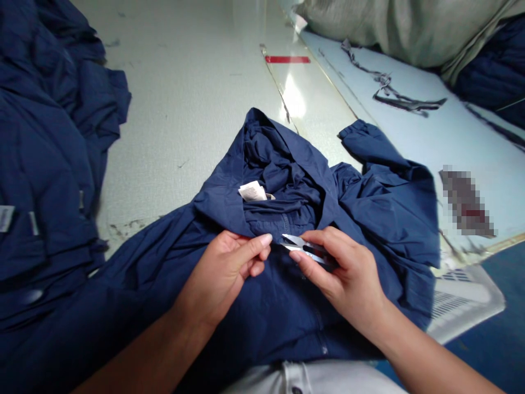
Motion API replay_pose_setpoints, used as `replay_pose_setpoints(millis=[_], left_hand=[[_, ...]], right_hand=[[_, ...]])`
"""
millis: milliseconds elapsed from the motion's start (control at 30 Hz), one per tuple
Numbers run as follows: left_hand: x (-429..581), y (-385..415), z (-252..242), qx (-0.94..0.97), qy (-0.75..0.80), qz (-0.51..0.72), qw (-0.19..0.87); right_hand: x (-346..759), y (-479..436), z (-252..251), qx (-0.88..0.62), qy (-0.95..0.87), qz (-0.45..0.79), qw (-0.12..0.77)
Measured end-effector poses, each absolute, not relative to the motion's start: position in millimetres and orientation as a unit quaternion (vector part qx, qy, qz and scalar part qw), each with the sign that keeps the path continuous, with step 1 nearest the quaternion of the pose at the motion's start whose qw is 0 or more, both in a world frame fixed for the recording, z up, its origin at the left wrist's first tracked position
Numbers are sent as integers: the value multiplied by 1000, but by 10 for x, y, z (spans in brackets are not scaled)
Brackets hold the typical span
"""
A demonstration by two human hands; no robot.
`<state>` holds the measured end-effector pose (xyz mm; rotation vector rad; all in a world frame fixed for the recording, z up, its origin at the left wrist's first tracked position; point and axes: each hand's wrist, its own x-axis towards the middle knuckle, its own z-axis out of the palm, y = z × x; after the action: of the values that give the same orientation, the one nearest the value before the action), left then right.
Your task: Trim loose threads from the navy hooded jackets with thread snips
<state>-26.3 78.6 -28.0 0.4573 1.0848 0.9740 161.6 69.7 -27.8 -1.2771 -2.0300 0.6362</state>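
A navy hooded jacket lies spread in front of me, its hood opening facing up. My left hand pinches the fabric at the neck edge of the hood between thumb and fingers. In my right hand is a pair of thread snips, blades pointing left and slightly apart, close to the pinched edge. Whether the blades touch cloth or a thread I cannot tell. Inside the hood a white label sticks up from the neck.
More navy garments are heaped at the left. Dark fabric strips lie on the right-hand table, below a large greyish-green sack. A white plastic basket stands under the table edge at right. Red tape marks the tabletop.
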Motion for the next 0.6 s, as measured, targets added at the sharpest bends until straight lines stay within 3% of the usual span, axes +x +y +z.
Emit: replay_pose_setpoints(millis=[600], left_hand=[[-279, 766, -221, 230, 485, 403, 741]], right_hand=[[1541, 681, -339, -483, -760, 261, 348]])
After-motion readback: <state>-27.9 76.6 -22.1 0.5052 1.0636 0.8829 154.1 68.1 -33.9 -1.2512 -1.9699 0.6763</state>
